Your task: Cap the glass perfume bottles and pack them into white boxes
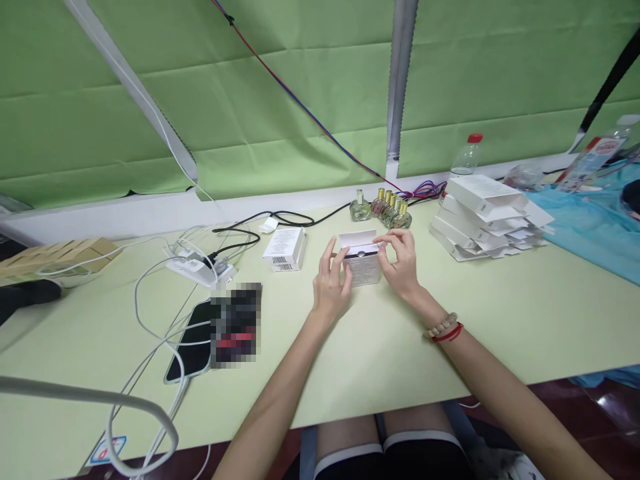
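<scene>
Open box [365, 272] gripped by left hand [330, 283] and right hand [403, 267]; glass bottles [387, 215] stand behind, stacked cartons [467, 223] rightward

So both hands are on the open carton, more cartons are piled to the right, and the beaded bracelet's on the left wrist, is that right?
Not quite: the head view shows the beaded bracelet on the right wrist. The left hand and right hand are on the open carton, with more cartons piled to the right.

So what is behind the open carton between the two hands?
Farther back are gold-capped perfume bottles and one paler-capped bottle. The raised flap of the carton hides the tabletop right behind it; anything there is unseen.
</scene>
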`<state>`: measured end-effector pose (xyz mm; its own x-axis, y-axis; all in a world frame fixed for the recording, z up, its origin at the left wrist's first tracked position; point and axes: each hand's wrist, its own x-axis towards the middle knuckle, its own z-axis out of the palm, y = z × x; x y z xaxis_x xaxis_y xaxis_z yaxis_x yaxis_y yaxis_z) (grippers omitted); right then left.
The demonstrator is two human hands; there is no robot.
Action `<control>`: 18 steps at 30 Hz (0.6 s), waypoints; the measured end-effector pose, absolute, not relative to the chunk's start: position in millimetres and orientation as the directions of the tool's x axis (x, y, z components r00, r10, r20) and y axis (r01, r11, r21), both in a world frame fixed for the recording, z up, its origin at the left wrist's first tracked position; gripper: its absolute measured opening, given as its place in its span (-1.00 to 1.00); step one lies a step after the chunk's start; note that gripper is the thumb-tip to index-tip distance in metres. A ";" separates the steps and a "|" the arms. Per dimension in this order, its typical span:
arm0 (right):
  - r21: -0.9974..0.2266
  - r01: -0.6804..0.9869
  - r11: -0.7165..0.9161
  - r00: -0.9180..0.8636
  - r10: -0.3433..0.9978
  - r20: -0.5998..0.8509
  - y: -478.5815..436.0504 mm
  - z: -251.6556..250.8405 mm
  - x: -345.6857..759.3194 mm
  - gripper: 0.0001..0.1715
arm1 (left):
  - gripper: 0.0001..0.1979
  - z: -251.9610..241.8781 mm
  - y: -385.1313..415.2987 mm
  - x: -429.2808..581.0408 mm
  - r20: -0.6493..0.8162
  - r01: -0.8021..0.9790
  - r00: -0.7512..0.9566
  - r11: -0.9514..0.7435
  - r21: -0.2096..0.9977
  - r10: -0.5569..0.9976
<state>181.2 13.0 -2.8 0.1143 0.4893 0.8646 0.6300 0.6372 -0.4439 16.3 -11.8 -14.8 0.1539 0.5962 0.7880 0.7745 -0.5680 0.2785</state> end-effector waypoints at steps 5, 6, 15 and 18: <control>-0.422 0.581 0.696 0.067 0.476 0.877 8.0 -1.4 176.4 -0.81 | -0.62 -15.2 -15.1 20.0 0.765 0.754 0.311 -0.637 0.163 0.563; -0.418 0.572 0.706 0.034 0.489 0.872 6.9 -1.9 175.1 -0.82 | -0.61 -15.2 -15.9 21.1 0.753 0.758 0.317 -0.631 0.164 0.577; -0.603 0.480 0.638 0.164 0.610 0.776 0.3 5.0 173.6 -0.75 | -0.58 -16.9 -17.7 23.0 0.685 0.739 0.336 -0.632 0.233 0.646; -0.680 0.388 0.622 0.256 0.636 0.728 -0.2 10.5 174.1 -0.63 | -0.63 -17.4 -18.0 23.5 0.709 0.704 0.317 -0.657 0.270 0.630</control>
<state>174.1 -0.2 10.5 0.2565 0.6362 0.7276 0.3882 0.6216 -0.6803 23.5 -18.0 -17.4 0.3169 0.6304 0.7086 0.7038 -0.6571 0.2699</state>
